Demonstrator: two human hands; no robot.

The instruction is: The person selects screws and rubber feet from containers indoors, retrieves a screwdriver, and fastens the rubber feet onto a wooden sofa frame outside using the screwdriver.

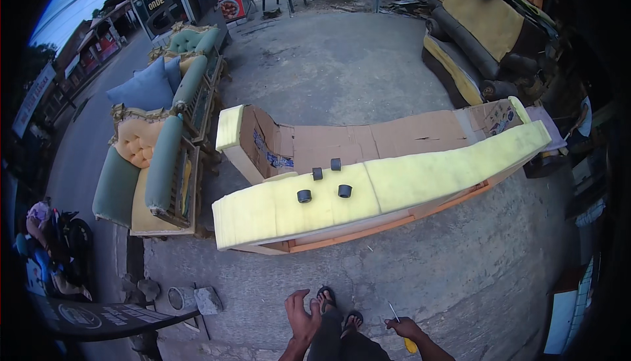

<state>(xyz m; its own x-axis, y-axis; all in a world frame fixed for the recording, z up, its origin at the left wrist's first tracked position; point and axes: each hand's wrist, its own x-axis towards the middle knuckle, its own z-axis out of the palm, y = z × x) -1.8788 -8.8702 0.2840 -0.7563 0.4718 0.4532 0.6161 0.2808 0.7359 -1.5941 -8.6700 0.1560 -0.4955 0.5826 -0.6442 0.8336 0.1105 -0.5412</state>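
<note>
Screwdriver [402,331] handle mostly hidden inside the right hand [405,327].

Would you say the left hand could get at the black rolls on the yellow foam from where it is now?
Probably not without stepping closer. The left hand is down by the person's legs, and bare concrete lies between it and the black rolls on the yellow foam. Nothing blocks the way.

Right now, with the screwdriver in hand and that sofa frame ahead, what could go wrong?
The right hand holds a screwdriver tip-up beside feet in open sandals; a drop could hurt bare toes. Four black rolls sit loose on the yellow foam and might roll off. A concrete block lies near the left hand, a possible trip.
</note>
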